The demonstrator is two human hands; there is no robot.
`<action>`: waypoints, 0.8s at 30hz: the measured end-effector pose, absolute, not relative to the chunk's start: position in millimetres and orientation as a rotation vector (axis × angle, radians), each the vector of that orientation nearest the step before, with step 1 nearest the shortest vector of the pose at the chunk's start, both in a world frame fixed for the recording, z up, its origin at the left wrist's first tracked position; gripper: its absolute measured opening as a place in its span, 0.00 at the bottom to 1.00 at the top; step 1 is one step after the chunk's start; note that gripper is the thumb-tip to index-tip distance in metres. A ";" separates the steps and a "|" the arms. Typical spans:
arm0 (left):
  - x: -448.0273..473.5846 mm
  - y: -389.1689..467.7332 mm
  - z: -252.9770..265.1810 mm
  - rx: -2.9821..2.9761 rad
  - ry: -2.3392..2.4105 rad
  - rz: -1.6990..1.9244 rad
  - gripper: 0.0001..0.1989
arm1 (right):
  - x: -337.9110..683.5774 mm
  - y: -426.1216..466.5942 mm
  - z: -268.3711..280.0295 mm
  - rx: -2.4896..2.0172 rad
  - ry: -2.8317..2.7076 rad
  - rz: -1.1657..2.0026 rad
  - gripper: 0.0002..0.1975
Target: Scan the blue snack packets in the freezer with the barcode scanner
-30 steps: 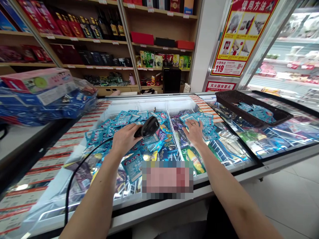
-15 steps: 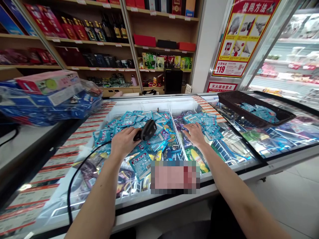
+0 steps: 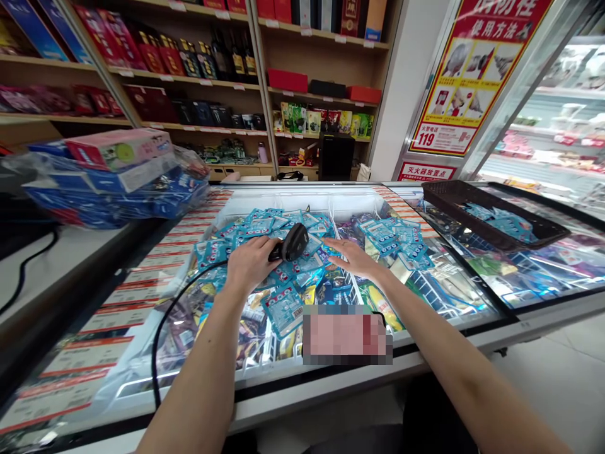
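Packets (image 3: 258, 226), blue and flat, lie heaped left of a white wire divider (image 3: 333, 217), with a smaller blue group (image 3: 380, 233) on its right. The left hand (image 3: 250, 261) has its grip wrapped round the handle of a black scanner (image 3: 296, 243), whose head juts rightward over the heap, toward the other hand. The right hand (image 3: 357, 258) is the nearer to the divider; its grip is loosely spread with nothing visible in it, fingers pointing left toward the heap's right edge (whether they touch a packet, I cannot tell). A lone packet (image 3: 283, 309) lies aslant, closer to the person than the scanner.
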State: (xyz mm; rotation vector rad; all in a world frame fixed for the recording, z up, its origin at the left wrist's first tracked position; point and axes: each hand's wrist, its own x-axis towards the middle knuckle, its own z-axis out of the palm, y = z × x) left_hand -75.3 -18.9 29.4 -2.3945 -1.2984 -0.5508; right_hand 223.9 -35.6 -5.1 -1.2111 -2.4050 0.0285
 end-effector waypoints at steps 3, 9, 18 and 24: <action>-75.6 -18.6 28.0 -2.389 -1.284 -0.538 0.18 | 212.4 -34.7 -4.0 -1.163 -2.450 0.009 0.26; -75.2 -18.0 26.4 -2.382 -1.292 -0.506 0.18 | 209.9 -37.7 -5.5 -1.208 -2.406 -0.073 0.19; -74.0 -18.0 25.7 -2.403 -1.281 -0.465 0.19 | 231.5 -39.1 -10.5 -1.568 -2.129 -0.176 0.26; -73.5 -17.9 26.2 -2.394 -1.256 -0.421 0.19 | 228.1 -39.5 -12.9 -1.620 -2.087 -0.173 0.33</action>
